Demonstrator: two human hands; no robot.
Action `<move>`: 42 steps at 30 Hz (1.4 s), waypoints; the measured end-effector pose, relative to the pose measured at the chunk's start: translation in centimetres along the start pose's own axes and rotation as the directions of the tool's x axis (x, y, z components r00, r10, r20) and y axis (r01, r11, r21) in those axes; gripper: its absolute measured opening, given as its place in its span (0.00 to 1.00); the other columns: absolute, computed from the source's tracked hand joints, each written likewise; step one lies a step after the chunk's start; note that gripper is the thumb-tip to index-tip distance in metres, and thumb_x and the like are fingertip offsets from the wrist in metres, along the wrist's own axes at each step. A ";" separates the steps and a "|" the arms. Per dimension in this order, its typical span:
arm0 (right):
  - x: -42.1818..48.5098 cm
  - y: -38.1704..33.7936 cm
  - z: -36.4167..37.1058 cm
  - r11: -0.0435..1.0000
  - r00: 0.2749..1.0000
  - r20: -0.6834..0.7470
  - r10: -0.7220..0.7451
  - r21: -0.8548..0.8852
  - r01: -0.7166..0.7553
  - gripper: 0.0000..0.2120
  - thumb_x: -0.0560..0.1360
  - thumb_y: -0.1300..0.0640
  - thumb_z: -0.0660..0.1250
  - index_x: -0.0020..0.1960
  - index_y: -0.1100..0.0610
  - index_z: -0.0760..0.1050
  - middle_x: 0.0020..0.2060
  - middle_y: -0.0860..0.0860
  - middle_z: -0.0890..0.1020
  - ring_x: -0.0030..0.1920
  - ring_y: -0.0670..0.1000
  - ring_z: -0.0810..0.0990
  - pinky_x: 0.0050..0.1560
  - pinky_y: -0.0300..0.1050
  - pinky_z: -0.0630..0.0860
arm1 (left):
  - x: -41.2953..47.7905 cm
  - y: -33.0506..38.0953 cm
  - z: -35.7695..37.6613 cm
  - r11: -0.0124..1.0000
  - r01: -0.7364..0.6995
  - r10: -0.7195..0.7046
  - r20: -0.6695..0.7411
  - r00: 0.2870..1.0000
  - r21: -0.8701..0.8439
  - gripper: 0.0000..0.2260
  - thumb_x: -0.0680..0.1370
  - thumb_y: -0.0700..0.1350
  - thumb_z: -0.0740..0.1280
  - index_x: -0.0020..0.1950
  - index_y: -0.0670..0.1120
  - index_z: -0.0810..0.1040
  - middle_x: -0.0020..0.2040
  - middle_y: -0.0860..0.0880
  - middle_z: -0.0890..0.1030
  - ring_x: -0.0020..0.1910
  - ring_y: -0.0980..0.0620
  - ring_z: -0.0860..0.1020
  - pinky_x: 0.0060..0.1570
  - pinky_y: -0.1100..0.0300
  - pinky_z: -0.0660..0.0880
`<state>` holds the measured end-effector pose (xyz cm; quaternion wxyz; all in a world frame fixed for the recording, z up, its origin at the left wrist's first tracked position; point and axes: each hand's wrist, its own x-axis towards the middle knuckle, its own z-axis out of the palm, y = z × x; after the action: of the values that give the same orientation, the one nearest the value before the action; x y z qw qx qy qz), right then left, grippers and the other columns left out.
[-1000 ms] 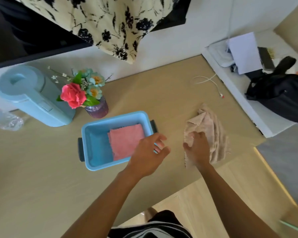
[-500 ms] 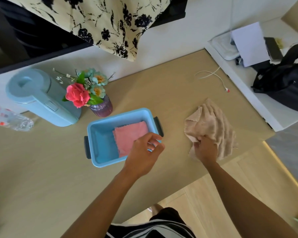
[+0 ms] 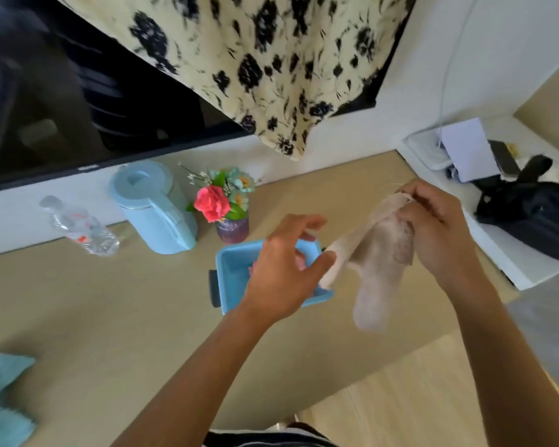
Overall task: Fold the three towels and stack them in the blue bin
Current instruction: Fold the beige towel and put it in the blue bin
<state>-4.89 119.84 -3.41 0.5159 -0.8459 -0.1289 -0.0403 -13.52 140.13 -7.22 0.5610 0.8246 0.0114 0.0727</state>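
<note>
Pink towel (image 3: 251, 269) in bin (image 3: 236, 262), mostly hidden. Beige towel (image 3: 376, 262) right of bin, pinched by right hand (image 3: 433, 227); left hand (image 3: 281, 272) loosely open, thumb touching its edge.

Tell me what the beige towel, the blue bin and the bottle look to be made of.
Beige towel: soft, fuzzy cloth, likely microfibre or terry; it hangs limp from the right hand.
Blue bin: smooth, matte moulded plastic by its even colour and rounded walls.
Bottle: clear, thin, crinkled plastic.

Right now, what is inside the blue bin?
Inside the blue bin, only a small pink patch shows, probably a towel. The left hand covers most of the inside, so nothing else there can be seen.
</note>
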 end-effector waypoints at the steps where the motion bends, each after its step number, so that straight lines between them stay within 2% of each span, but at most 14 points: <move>1: -0.2 -2.1 0.8 0.997 0.999 0.049 -0.012 0.083 0.008 0.04 0.74 0.66 0.61 0.40 0.65 0.70 0.29 0.48 0.71 0.33 0.48 0.69 0.36 0.42 0.66 | -0.1 0.6 -1.2 0.999 -0.044 0.044 0.022 0.999 0.008 0.23 0.73 0.47 0.74 0.67 0.53 0.75 0.63 0.57 0.77 0.61 0.59 0.76 0.57 0.64 0.75; 4: -1.3 -7.3 4.5 0.960 0.983 0.180 -0.035 0.280 -0.017 0.09 0.70 0.64 0.60 0.43 0.71 0.68 0.34 0.57 0.70 0.38 0.50 0.69 0.36 0.38 0.67 | -0.8 2.2 -5.1 0.989 -0.142 0.138 0.104 0.985 0.038 0.30 0.72 0.48 0.76 0.72 0.50 0.70 0.68 0.55 0.75 0.67 0.60 0.72 0.64 0.67 0.68; 7: -2.7 -11.5 8.9 0.923 0.942 0.323 -0.094 0.384 -0.039 0.06 0.71 0.64 0.61 0.41 0.68 0.70 0.35 0.57 0.73 0.39 0.50 0.73 0.38 0.35 0.71 | -2.3 2.7 -9.3 0.988 -0.129 0.138 0.104 0.985 -0.087 0.28 0.72 0.43 0.77 0.69 0.45 0.72 0.60 0.51 0.80 0.60 0.57 0.78 0.59 0.65 0.74; 9: -3.5 -13.2 11.2 0.935 0.901 0.414 -0.129 0.354 -0.028 0.02 0.72 0.63 0.63 0.41 0.60 0.73 0.34 0.52 0.76 0.38 0.47 0.76 0.38 0.37 0.72 | -3.3 2.2 -12.0 0.987 -0.111 0.121 0.080 0.989 -0.119 0.21 0.73 0.42 0.76 0.63 0.45 0.75 0.52 0.51 0.82 0.52 0.57 0.81 0.53 0.62 0.77; 12: -4.6 -15.0 14.5 0.961 0.839 0.528 -0.135 0.275 -0.019 0.08 0.68 0.62 0.68 0.42 0.50 0.74 0.33 0.46 0.76 0.35 0.46 0.74 0.35 0.40 0.70 | -5.1 0.7 -16.7 0.995 -0.101 0.101 0.036 0.994 0.012 0.09 0.74 0.44 0.74 0.47 0.41 0.77 0.40 0.43 0.79 0.39 0.44 0.77 0.43 0.48 0.76; 15: -5.1 -15.8 17.4 0.977 0.802 0.581 -0.135 0.211 0.011 0.11 0.66 0.64 0.67 0.43 0.51 0.74 0.31 0.43 0.74 0.32 0.45 0.71 0.29 0.39 0.69 | -7.1 -0.7 -20.9 0.992 -0.078 0.076 0.029 0.997 0.095 0.11 0.74 0.42 0.74 0.40 0.39 0.73 0.33 0.49 0.72 0.32 0.55 0.68 0.33 0.65 0.66; 18: -5.4 -16.2 20.0 0.988 0.769 0.621 -0.153 0.110 0.108 0.12 0.69 0.70 0.66 0.44 0.55 0.76 0.33 0.48 0.74 0.33 0.46 0.72 0.30 0.39 0.71 | -9.3 -2.0 -24.5 0.979 -0.040 0.033 0.039 0.999 0.201 0.11 0.74 0.41 0.74 0.39 0.42 0.73 0.33 0.53 0.71 0.31 0.59 0.66 0.33 0.68 0.63; 22: -5.5 -16.7 22.8 0.985 0.753 0.642 -0.146 0.026 0.169 0.12 0.73 0.71 0.68 0.46 0.55 0.79 0.40 0.53 0.82 0.36 0.49 0.81 0.28 0.40 0.77 | -11.4 -4.7 -28.6 0.932 0.001 -0.013 0.031 0.999 0.362 0.08 0.72 0.41 0.75 0.43 0.44 0.75 0.38 0.53 0.76 0.37 0.57 0.71 0.38 0.67 0.68; 25: -5.0 -16.2 24.9 0.958 0.758 0.623 -0.196 -0.044 0.284 0.12 0.73 0.70 0.70 0.46 0.54 0.81 0.42 0.51 0.85 0.44 0.51 0.84 0.43 0.46 0.81 | -12.9 -7.4 -31.4 0.872 0.073 -0.106 0.041 0.993 0.483 0.08 0.71 0.43 0.74 0.45 0.49 0.77 0.40 0.55 0.77 0.39 0.58 0.73 0.40 0.67 0.69; 29: -4.7 -14.9 27.2 0.929 0.775 0.590 -0.226 -0.110 0.354 0.13 0.73 0.70 0.70 0.46 0.52 0.82 0.41 0.45 0.85 0.44 0.44 0.84 0.45 0.36 0.78 | -14.6 -10.7 -34.5 0.798 0.134 -0.199 0.048 0.979 0.588 0.06 0.72 0.40 0.72 0.46 0.49 0.81 0.38 0.58 0.76 0.37 0.59 0.74 0.41 0.62 0.72; 32: -4.6 -13.8 28.7 0.893 0.793 0.552 -0.259 -0.177 0.414 0.11 0.74 0.68 0.69 0.48 0.55 0.84 0.39 0.42 0.83 0.42 0.40 0.82 0.44 0.32 0.76 | -15.3 -12.9 -36.0 0.742 0.162 -0.191 -0.027 0.981 0.651 0.04 0.75 0.40 0.71 0.48 0.43 0.83 0.44 0.49 0.81 0.43 0.48 0.78 0.47 0.54 0.75; 35: -4.7 -13.1 29.5 0.862 0.817 0.502 -0.283 -0.241 0.446 0.08 0.76 0.66 0.69 0.51 0.57 0.84 0.40 0.44 0.82 0.41 0.47 0.82 0.47 0.48 0.81 | -15.6 -14.2 -36.6 0.702 0.185 -0.134 -0.128 0.983 0.687 0.05 0.77 0.42 0.70 0.49 0.42 0.83 0.46 0.46 0.82 0.46 0.44 0.79 0.47 0.51 0.75; 37: -4.8 -12.8 29.5 0.865 0.843 0.445 -0.302 -0.244 0.438 0.08 0.77 0.65 0.68 0.52 0.58 0.84 0.41 0.45 0.82 0.40 0.48 0.82 0.46 0.51 0.82 | -15.9 -14.4 -36.8 0.722 0.169 -0.054 -0.189 0.981 0.670 0.03 0.76 0.40 0.70 0.47 0.43 0.83 0.43 0.47 0.80 0.43 0.44 0.78 0.45 0.49 0.75; 42: -6.8 -11.7 28.7 0.880 0.846 0.390 -0.363 -0.155 0.449 0.08 0.76 0.67 0.70 0.52 0.59 0.84 0.43 0.46 0.84 0.43 0.44 0.82 0.47 0.34 0.78 | -17.9 -14.8 -37.4 0.750 0.050 0.100 -0.188 0.977 0.660 0.03 0.74 0.38 0.72 0.43 0.45 0.81 0.40 0.52 0.77 0.36 0.49 0.75 0.39 0.51 0.75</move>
<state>-16.40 149.07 -7.98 0.3581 -0.8483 -0.3897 -0.0135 -35.23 178.31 -9.37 0.2279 0.9569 0.0846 0.1586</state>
